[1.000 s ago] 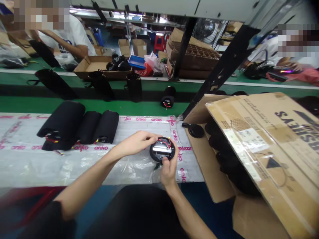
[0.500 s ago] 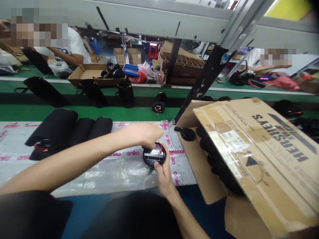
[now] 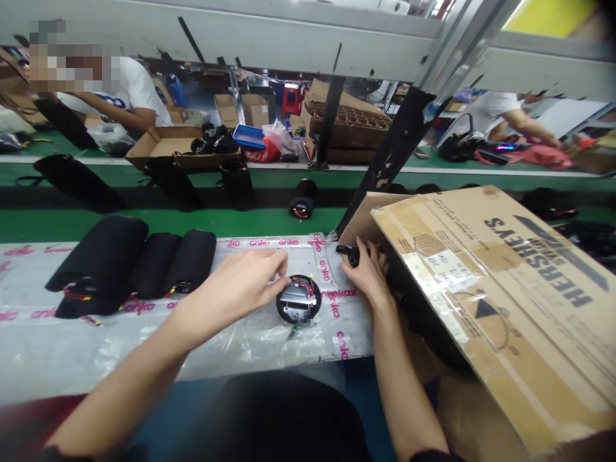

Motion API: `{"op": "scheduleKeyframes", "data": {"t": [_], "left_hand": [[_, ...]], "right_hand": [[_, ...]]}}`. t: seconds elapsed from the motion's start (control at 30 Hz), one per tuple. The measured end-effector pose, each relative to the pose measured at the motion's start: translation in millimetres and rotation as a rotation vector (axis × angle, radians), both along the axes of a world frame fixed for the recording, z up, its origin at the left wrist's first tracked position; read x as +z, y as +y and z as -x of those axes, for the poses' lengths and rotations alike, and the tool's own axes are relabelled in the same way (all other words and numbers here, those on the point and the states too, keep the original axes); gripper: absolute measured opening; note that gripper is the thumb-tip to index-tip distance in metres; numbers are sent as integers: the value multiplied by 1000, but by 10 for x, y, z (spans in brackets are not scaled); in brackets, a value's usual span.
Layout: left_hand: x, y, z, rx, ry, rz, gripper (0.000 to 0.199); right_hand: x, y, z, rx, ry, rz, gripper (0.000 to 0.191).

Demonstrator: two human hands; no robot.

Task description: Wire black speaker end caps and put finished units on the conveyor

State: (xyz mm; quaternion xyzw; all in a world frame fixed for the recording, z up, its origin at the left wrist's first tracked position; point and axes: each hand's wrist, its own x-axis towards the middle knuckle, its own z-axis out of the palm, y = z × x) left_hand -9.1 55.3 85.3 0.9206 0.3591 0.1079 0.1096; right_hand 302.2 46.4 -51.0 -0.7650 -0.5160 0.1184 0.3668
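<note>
Left hand [image 3: 253, 276], thumb and fingers parted, beside wired black cylinder [image 3: 298, 299] on worktop [image 3: 231, 350], right hand [image 3: 369, 276] grasping strapped black cap [image 3: 354, 258]

Far beyond the grip stands a red stool [image 3: 291, 101]; nearer it, a blue tray [image 3: 248, 135] lies beside a plastic bag [image 3: 278, 135]. Far left of the grip is a person [image 3: 128, 117] in a white shirt [image 3: 143, 90].
</note>
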Motion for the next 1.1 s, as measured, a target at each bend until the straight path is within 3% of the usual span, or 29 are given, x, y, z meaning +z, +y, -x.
{"op": "scheduleKeyframes", "data": {"t": [0.1,0.3,0.57,0.63,0.73,0.83,0.93,1.1], "left_hand": [[-161,-200,27,16,-106,-97,21],[-569,-518,-291,172,-193,-298,28],[-789,-647,-508,274,-431,-234,24],[-825,-620,-524,315,-462,-214,26],[-807,-558,-532,374,-426,-189,30],[-754,-514,-537,373,-373,-166,24],[-747,-523,-551,370,-396,-201,12],[-839,-617,-547,317,-540,-256,6]], "right_hand": [[-46,76,18,-34,-21,48,59],[-63,-122,134,35,102,-11,58],[-341,-806,332,176,252,-70,53],[-348,-910,351,208,190,-59,66],[-309,-889,396,336,39,-26,90],[-272,-741,445,437,45,-1,77],[-208,-660,510,360,211,-51,62],[1,-786,843,197,967,-210,59]]}}
